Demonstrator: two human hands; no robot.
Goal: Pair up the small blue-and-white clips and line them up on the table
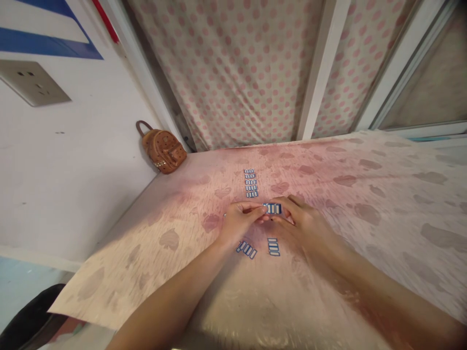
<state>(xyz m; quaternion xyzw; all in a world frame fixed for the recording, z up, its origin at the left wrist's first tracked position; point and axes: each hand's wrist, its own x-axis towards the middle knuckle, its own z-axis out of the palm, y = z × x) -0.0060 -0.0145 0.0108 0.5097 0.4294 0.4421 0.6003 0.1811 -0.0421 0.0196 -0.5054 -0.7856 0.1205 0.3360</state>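
Observation:
My left hand (245, 217) pinches a short row of small blue-bordered white cards (272, 209), its thumb over their left end. At the right end of the row, the curled fingers of my right hand (297, 212) close around the edge. Whether these cards are separate or joined, I cannot tell. Just beyond my hands, several rows of similar cards (251, 183) lie stacked in a column on the table. Nearer to me lie a slanted fanned group of cards (247, 250) and a short group of cards (273, 247). A small piece is partly hidden beside my left hand.
The cards lie on a table covered with a pink, leaf-patterned cloth (170, 239). A small brown backpack-shaped bag (166, 150) leans at the back left by the white wall (91, 141). Behind the table hangs a polka-dot curtain (248, 73). A dark object (31, 316) is at lower left.

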